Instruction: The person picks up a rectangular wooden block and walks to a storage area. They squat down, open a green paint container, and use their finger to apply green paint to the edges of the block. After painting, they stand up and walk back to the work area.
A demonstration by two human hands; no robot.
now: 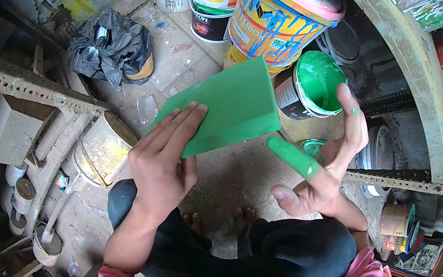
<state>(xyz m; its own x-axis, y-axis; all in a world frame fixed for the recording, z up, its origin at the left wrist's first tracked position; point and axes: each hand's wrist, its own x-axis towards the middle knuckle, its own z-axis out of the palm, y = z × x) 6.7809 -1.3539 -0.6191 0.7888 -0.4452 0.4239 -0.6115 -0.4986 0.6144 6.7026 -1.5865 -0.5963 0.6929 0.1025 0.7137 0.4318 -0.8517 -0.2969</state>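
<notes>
A flat, rectangular green board point(230, 102) is tilted above the floor in front of me. My left hand point(164, 155) grips its near left edge, fingers lying across the top face and the thumb at the lower edge. To the right, my right hand point(322, 180) is in the air apart from the board, its fingers spread and nothing in it. Wet green paint coats the outstretched index finger, and a small green spot marks another raised finger. Beyond that hand stands an open bucket point(293, 97) with green paint inside. A small round green-stained container point(312, 146) is partly hidden behind my right hand.
Stacked paint buckets point(277, 22) stand at the far side. A black plastic bag point(111, 45) covers a container at far left. A stained can point(107, 149) and metal shelf frame point(38, 86) are at left. Another shelf point(411, 184) and a curved pale beam point(413, 64) bound the right.
</notes>
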